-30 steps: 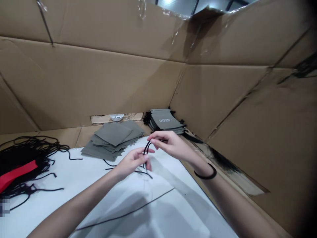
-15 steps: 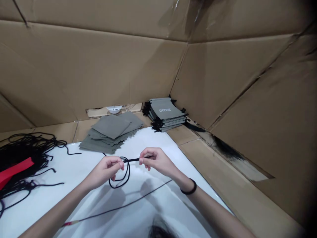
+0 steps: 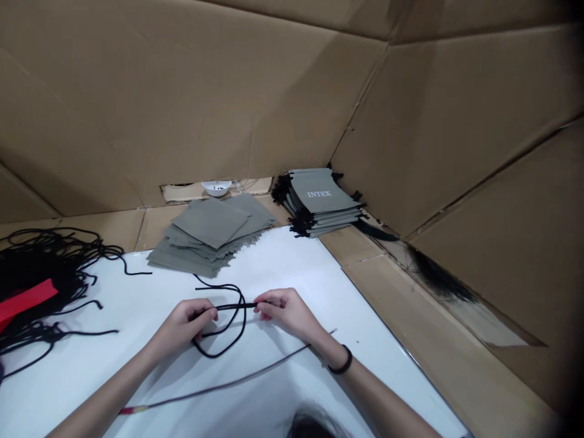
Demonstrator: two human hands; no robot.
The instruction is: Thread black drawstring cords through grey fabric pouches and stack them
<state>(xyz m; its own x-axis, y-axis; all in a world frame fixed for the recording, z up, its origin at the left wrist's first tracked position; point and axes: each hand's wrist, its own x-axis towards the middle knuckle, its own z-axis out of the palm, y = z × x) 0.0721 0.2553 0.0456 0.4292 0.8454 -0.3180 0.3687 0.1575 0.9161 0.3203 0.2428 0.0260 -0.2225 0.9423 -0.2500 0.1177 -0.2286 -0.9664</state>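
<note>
A looped black cord [image 3: 236, 306] runs doubled and taut between my two hands. My left hand [image 3: 186, 322] pinches it at one side, thumb against the fingers. On the other side my right hand [image 3: 283, 309], with a dark band on the wrist, pinches its end. Loose turns of the cord curve above and below the stretched part, over the white table. Nearer to me a long thin rod [image 3: 228, 384] with a red and yellow end lies across the table, passing under my right wrist.
Beyond my hands lie loose grey fabric pieces [image 3: 207, 225]. Further right is a stack of grey INTEX pouches [image 3: 319, 198] with black cords. A heap of black cords [image 3: 50, 267] with a red strip [image 3: 30, 298] is at left. Cardboard walls [image 3: 196, 103] surround the white table [image 3: 314, 274].
Both hands have come down slightly in the view, and they hold the cord a little further apart. The cord's loops have spread out more. The whole view has also shifted.
</note>
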